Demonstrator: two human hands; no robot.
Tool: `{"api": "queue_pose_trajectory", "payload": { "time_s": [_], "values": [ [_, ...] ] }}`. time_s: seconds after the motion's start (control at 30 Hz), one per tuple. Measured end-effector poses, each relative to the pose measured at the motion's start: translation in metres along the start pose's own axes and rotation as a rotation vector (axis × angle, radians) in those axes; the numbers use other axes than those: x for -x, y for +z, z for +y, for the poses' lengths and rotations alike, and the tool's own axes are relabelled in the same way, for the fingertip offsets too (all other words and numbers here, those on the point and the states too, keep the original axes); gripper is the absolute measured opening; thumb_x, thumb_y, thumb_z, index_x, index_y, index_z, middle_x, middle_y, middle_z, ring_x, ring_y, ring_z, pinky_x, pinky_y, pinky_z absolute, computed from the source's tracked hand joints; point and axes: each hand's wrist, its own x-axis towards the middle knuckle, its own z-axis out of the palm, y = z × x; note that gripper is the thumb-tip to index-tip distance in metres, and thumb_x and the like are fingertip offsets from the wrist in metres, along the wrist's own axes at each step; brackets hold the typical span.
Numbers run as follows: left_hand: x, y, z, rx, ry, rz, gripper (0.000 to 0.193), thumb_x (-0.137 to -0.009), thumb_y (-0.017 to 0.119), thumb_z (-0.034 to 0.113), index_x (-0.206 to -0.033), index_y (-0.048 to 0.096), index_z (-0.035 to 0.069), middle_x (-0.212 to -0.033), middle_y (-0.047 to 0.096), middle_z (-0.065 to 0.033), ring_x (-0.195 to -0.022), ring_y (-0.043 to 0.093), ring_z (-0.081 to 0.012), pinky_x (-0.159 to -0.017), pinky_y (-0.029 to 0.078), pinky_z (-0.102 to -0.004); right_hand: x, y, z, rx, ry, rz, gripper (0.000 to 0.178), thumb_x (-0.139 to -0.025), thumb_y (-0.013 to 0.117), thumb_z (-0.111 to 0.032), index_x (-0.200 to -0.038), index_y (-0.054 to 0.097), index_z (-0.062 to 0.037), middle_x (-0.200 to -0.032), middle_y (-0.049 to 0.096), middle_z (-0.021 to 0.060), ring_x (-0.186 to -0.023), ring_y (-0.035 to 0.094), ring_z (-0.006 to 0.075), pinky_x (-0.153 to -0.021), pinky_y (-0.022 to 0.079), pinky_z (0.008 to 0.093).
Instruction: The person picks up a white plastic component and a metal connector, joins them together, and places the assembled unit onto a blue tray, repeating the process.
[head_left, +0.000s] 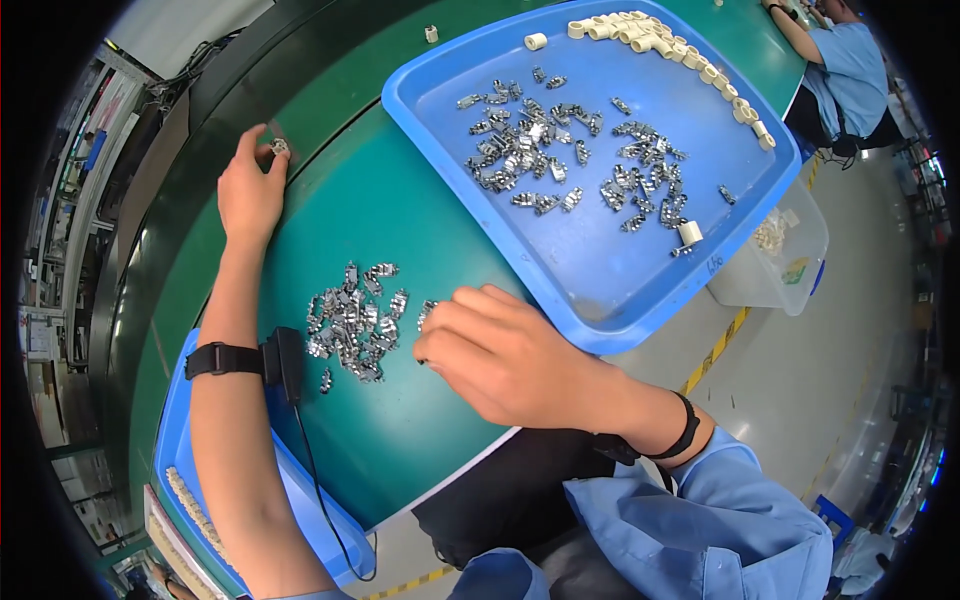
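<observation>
A small shiny part (279,146) is at the far left, pinched by the thumb and finger of the left hand (248,198). The right hand (510,358) has its fingers curled narrow by a metal clip (427,313); I can't tell if they hold it. Left of it, a clip pile (352,322) sits on the green table (400,440). It's best to pinch just one clip, gently, without bumping the pile. Farther right is a blue tray (432,128).

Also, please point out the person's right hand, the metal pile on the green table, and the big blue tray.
Right hand (508,358): head view, back of the hand.
Metal pile (352,325): head view, middle of the pile.
Big blue tray (575,252): head view, bare floor inside it.
</observation>
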Motion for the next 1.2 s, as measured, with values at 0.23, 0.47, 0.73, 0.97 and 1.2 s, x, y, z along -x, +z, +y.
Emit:
{"api": "queue_pose_trajectory", "payload": {
  "time_s": [0.23,0.47,0.73,0.97,1.2],
  "values": [
    [0.035,-0.087,0.015,0.193,0.113,0.171,0.05,-0.094,0.073,0.025,-0.138,0.061,0.005,-0.127,0.07,-0.0142,-0.115,0.068,-0.0246,-0.099,0.052,-0.0398,-0.006,-0.002,-0.01,-0.281,-0.008,0.019,0.024,-0.083,0.071,0.007,-0.106,0.069,-0.0012,-0.094,0.065,0.0119,-0.079,0.065,0.0309,-0.068,0.053,0.0391],
    [0.173,-0.269,0.036,0.197,0.05,-0.101,0.031,-0.098,0.068,0.017,-0.123,0.067,-0.002,-0.113,0.072,-0.0092,-0.11,0.066,-0.0177,-0.101,0.049,-0.0328,-0.001,-0.011,-0.009,-0.227,0.01,-0.099,0.024,-0.084,0.074,0.006,-0.107,0.076,0.0004,-0.097,0.074,0.013,-0.083,0.071,0.0258,-0.072,0.057,0.033],
    [0.34,-0.372,-0.125,-0.279,-0.466,-0.1,0.019,-0.097,0.066,0.014,-0.113,0.072,0.005,-0.103,0.074,-0.0082,-0.103,0.069,-0.0156,-0.09,0.05,-0.0305,-0.004,-0.002,-0.016,-0.169,-0.053,-0.148,0.019,-0.084,0.07,0.012,-0.101,0.074,0.0038,-0.095,0.074,0.0146,-0.083,0.07,0.0269,-0.073,0.056,0.0335],
    [0.396,-0.331,-0.206,-0.698,-0.509,-0.063,0.019,-0.091,0.071,0.025,-0.103,0.075,0.011,-0.102,0.073,-0.0059,-0.102,0.066,-0.0251,-0.092,0.045,-0.0425,-0.003,0.008,-0.035,-0.064,-0.125,-0.173,0.018,-0.085,0.067,0.014,-0.1,0.072,0.0043,-0.093,0.067,0.0127,-0.076,0.064,0.0231,-0.063,0.049,0.0325],
    [0.373,-0.315,-0.215,-0.781,-0.626,-0.105,0.023,-0.088,0.073,0.029,-0.103,0.074,0.012,-0.104,0.07,-0.0042,-0.108,0.064,-0.0255,-0.092,0.044,-0.0429,-0.003,0.008,-0.046,-0.073,-0.048,-0.208,0.018,-0.085,0.067,0.013,-0.101,0.071,0.005,-0.095,0.062,0.0106,-0.075,0.063,0.0223,-0.061,0.047,0.0317]
  ]
}}
